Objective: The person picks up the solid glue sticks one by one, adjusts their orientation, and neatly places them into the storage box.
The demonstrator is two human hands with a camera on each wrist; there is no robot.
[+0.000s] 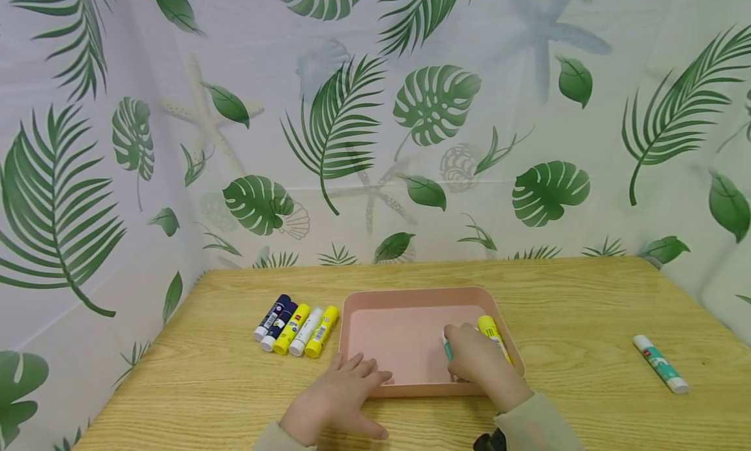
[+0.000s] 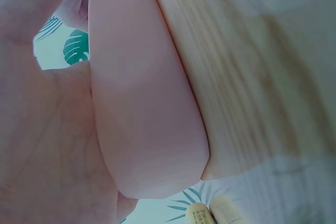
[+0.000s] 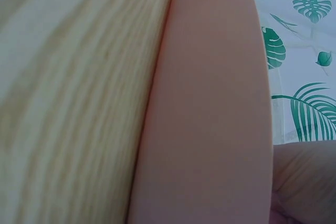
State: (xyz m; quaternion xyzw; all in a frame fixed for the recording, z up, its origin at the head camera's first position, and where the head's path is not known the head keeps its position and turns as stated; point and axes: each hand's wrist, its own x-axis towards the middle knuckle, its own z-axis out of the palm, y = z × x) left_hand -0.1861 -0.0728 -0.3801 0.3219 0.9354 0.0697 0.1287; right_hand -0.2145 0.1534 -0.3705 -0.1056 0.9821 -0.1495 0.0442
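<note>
While the left hand (image 1: 343,395) lies with spread, relaxed fingers at the near left corner of a shallow pink rectangular tray (image 1: 393,337), the right hand (image 1: 476,356) is inside it, its curled fingers apparently pinching a white-and-teal cylindrical glue stick (image 1: 448,347), mostly hidden. Just beside that hand, a yellow cylindrical glue stick (image 1: 493,334) lies along the tray's right wall. Five navy, yellow and white sticks (image 1: 291,329) lie side by side left of the tray; another teal-and-white stick (image 1: 661,364) rests well apart, right on the wooden table (image 1: 587,294).

Head view faces forward, down; wrist views close, sharing tray wall (image 2: 139,93).
</note>
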